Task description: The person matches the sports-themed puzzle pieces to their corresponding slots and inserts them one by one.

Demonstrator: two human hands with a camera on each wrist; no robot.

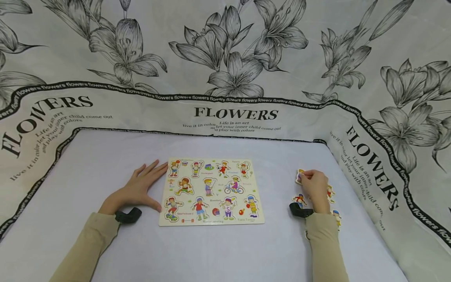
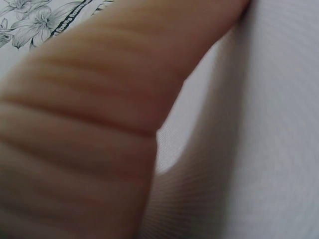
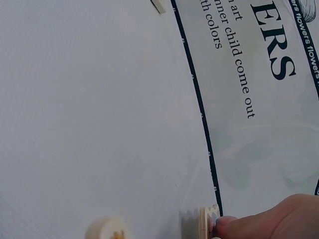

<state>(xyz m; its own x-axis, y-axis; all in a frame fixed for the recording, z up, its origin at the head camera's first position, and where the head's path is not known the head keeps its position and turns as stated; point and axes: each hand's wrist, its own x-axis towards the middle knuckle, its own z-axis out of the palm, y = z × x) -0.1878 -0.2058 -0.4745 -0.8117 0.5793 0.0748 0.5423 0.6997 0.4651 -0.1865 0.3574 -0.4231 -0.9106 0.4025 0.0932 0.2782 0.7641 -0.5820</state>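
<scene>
A flat wooden puzzle board [image 1: 260, 217] printed with children at sports lies in the middle of the table. My left hand [image 1: 139, 190] rests at its left side, fingers spread, with fingertips and thumb right at the board's edge. To the right of the board, my right hand [image 1: 316, 190] pinches a small wooden puzzle piece [image 1: 299, 176] between thumb and fingers. The right wrist view shows the thumb against the side of that puzzle piece [image 3: 209, 222], which stands on edge. Skin of the left hand [image 2: 99, 99] fills much of the left wrist view.
More puzzle pieces lie around the right hand: a red and blue figure [image 1: 299, 199] by the wrist, one [image 1: 330, 194] behind the hand and one [image 1: 337, 218] beside the sleeve. A white cloth [image 1: 141, 250] with a flower-print border [image 1: 236, 113] covers the table.
</scene>
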